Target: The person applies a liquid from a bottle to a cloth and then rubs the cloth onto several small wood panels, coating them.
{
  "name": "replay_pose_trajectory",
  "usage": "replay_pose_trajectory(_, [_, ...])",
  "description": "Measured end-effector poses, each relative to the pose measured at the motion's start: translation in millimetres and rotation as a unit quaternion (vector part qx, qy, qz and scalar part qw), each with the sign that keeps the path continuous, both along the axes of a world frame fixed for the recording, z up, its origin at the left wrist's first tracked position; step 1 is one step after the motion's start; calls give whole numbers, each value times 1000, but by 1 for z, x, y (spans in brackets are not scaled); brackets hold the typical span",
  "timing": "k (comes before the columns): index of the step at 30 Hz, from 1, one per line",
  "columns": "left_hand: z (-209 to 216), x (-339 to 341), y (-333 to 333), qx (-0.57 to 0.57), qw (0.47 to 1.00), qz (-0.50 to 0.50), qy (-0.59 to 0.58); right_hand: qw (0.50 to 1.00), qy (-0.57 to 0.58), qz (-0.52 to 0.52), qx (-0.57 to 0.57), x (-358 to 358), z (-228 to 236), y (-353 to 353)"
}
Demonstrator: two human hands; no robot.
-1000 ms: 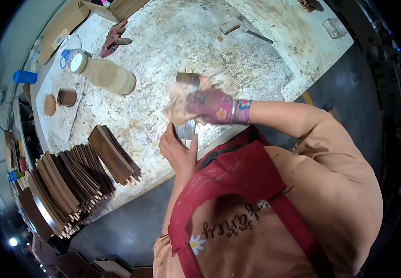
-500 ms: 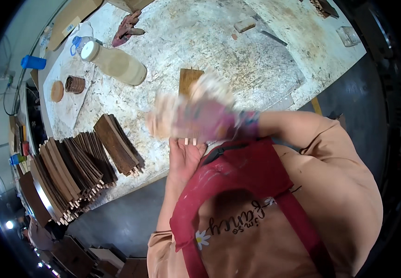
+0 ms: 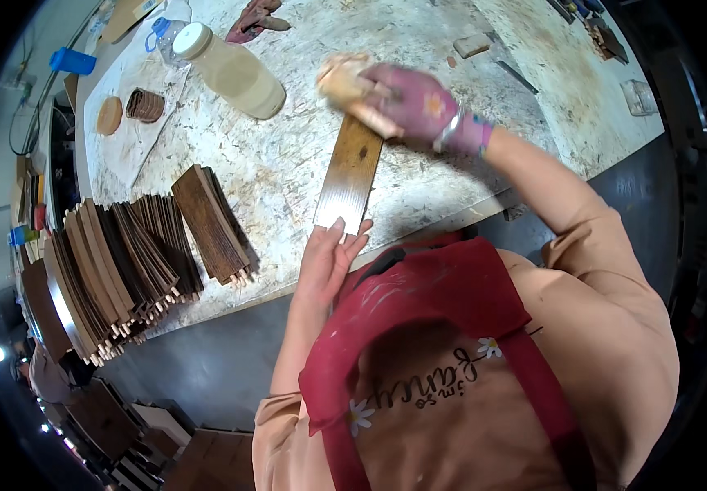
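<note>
A brown stained wooden slat [image 3: 355,168] lies on the worktable, its near end shiny with reflected light. My bare left hand [image 3: 330,260] grips that near end, thumb on top and fingers around the edge. My right hand [image 3: 415,100], in a purple flowered glove, is closed on a bunched cream rag [image 3: 343,82]. The rag presses over the slat's far end and hides it; hand and rag are a little blurred.
To the left stand rows of dark slats [image 3: 116,270] with pale pegs at their ends; a few more slats [image 3: 210,225] lie nearer. Behind are a large capped bottle [image 3: 231,74] and a crumpled glove [image 3: 257,20]. A pale block [image 3: 472,45] and a glass jar [image 3: 638,98] sit right.
My right hand with the rag has moved away from my body and to the right, up the slat. More of the slat shows, and my left thumb now rests on its near end.
</note>
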State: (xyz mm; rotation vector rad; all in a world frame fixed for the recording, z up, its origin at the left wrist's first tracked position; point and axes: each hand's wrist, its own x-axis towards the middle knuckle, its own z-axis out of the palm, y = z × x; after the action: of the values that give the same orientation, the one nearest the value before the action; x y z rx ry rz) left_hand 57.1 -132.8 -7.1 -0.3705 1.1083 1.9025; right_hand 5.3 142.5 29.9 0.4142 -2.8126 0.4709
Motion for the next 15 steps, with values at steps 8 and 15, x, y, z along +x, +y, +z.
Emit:
replay_pose_trajectory(8, [-3,-3,14,-34,999,23,-19,991,-77,-58,-93,-10,-71,-29])
replay_pose_trajectory(15, [-17,0,6,-9,999,45,-19,999,-25,-26,32,5,17,8])
